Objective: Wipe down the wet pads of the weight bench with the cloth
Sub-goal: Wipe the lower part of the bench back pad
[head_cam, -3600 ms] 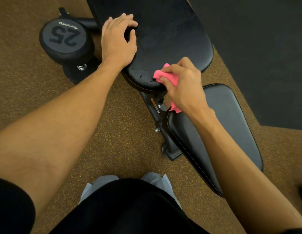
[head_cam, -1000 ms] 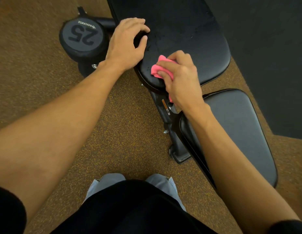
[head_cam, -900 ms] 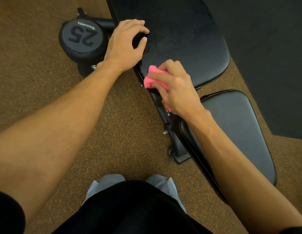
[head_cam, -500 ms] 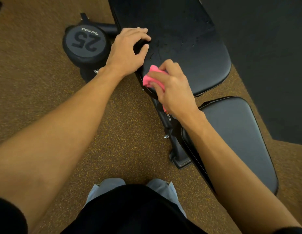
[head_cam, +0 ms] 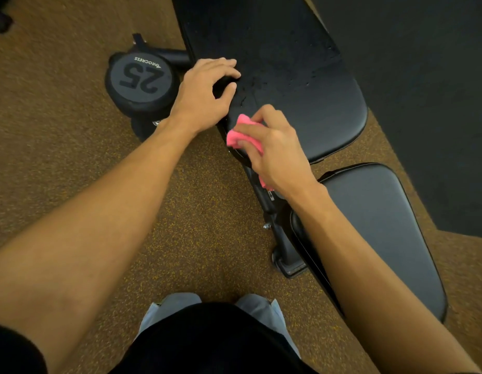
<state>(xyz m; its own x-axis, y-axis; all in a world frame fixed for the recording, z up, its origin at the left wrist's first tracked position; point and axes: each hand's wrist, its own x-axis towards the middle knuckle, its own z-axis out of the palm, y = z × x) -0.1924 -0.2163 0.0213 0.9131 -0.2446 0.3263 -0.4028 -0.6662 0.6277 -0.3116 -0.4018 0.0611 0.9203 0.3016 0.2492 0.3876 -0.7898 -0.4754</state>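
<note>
A: Item one, the weight bench?

B: Long back pad (head_cam: 283,76), black, long axis running from the near left edge up and away toward the top of the view. Its rounded end points toward the seat pad (head_cam: 377,225), which lies just beside it, nearer and to the right, a narrow gap between the two. Droplets show on the back pad near its left edge.

A: Cloth?

B: Pink cloth (head_cam: 241,134), bunched, pressed on the near-left corner of the back pad at its rim. A strip of it trails out under the heel of the palm, toward the bench frame (head_cam: 275,220).

A: Hands?

B: Right hand (head_cam: 275,149) clenched around the cloth, fingers curled over it. Left hand (head_cam: 204,95) grasping nothing, fingers bent, resting on the left edge of the back pad.

A: Surroundings?

B: Dumbbell (head_cam: 141,79) marked 25, on the brown speckled floor (head_cam: 72,157), just left of the left hand.
</note>
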